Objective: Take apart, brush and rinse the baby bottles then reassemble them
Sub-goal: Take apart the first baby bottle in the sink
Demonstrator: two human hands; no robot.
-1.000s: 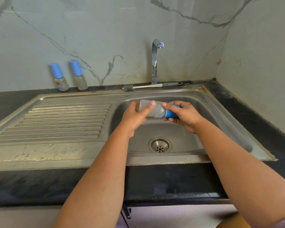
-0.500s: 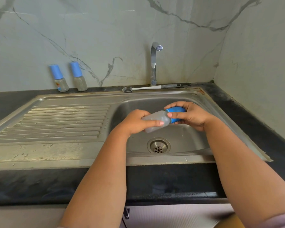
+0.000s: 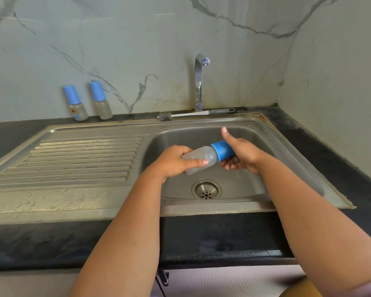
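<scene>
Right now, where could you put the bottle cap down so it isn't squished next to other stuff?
The ribbed draining board, between the basin and the counter's left end, is bare. So is the flat steel strip in front of it. The back ledge is crowded: two capped bottles stand there and the bottle brush lies by the tap.

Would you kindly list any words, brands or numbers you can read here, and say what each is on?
No text is legible.
The left standing bottle carries a small coloured print, too blurred to read.
The held bottle and the tap show no readable markings.
</scene>
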